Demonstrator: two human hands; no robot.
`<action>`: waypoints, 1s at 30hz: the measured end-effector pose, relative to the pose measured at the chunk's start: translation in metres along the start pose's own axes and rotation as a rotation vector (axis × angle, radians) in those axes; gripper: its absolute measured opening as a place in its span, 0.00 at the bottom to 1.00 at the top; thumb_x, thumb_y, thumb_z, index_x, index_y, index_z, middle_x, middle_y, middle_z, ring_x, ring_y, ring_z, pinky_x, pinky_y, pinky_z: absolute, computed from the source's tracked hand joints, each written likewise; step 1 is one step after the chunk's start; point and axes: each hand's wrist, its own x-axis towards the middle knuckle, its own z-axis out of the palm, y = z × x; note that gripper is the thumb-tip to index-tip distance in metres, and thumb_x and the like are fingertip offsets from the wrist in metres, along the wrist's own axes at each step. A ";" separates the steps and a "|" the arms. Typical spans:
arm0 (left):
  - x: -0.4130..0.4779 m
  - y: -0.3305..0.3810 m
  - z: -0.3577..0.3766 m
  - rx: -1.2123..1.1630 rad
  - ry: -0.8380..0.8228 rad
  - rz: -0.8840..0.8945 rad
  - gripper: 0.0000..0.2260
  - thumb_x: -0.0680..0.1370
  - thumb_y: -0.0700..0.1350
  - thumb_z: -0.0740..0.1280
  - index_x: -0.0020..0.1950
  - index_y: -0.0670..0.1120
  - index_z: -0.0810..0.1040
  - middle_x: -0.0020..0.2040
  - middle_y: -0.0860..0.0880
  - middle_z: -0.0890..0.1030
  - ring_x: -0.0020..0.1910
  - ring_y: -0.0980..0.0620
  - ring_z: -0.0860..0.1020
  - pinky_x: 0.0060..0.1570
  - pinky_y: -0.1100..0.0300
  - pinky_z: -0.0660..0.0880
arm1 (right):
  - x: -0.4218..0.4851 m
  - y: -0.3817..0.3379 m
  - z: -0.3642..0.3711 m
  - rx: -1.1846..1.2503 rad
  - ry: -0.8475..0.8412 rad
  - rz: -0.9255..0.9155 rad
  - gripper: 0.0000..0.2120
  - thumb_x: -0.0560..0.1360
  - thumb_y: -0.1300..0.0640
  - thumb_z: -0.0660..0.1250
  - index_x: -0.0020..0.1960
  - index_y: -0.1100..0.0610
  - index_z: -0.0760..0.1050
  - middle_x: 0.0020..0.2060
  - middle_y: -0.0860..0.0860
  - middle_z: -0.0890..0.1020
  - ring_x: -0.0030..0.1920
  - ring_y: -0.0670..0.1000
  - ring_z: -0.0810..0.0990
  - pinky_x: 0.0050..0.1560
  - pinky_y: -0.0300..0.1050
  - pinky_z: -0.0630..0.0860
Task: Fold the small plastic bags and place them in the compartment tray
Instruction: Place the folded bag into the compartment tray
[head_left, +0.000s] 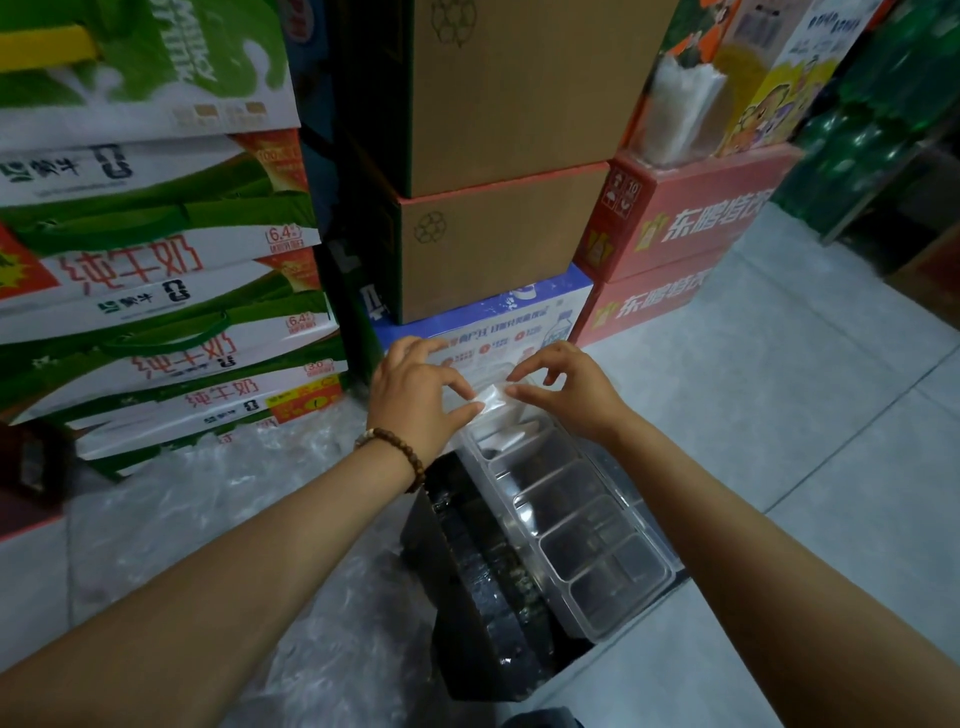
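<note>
A small clear plastic bag (492, 398) is pinched between my two hands just above the far end of the clear compartment tray (621, 597). My left hand (415, 395), with a bead bracelet on the wrist, grips the bag's left edge with thumb and forefinger. At the bag's right edge, my right hand (563, 382) holds it with its fingertips. The tray lies on a black box (467, 571). Folded white bags (511, 436) lie in the tray's farthest compartments; the nearer compartments look empty.
Stacked milk cartons (156, 291) rise at the left, brown cardboard boxes (498, 228) straight ahead on a blue-and-white box, red cartons (675, 249) at the right. Bubble wrap (218, 499) covers the floor at left. Grey floor tiles (810, 415) extend to the right.
</note>
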 end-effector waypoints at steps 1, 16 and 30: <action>0.000 0.000 0.000 0.003 -0.006 -0.003 0.07 0.71 0.53 0.73 0.47 0.53 0.84 0.69 0.51 0.69 0.70 0.50 0.60 0.70 0.53 0.57 | 0.000 0.001 0.001 0.007 -0.001 0.005 0.06 0.70 0.55 0.76 0.46 0.53 0.83 0.53 0.53 0.78 0.46 0.44 0.72 0.42 0.26 0.69; 0.009 -0.002 -0.004 0.042 -0.084 -0.016 0.06 0.74 0.52 0.71 0.49 0.54 0.84 0.70 0.51 0.70 0.68 0.49 0.63 0.69 0.52 0.61 | -0.001 -0.006 0.008 -0.006 0.092 -0.008 0.05 0.74 0.51 0.72 0.45 0.51 0.83 0.56 0.50 0.75 0.58 0.47 0.73 0.61 0.47 0.72; -0.037 -0.073 -0.051 -0.188 -0.039 -0.045 0.06 0.76 0.49 0.69 0.50 0.51 0.82 0.61 0.47 0.77 0.63 0.47 0.71 0.67 0.50 0.66 | -0.023 -0.067 0.012 -0.002 -0.089 -0.038 0.21 0.81 0.43 0.54 0.53 0.50 0.84 0.68 0.49 0.71 0.70 0.49 0.66 0.70 0.50 0.63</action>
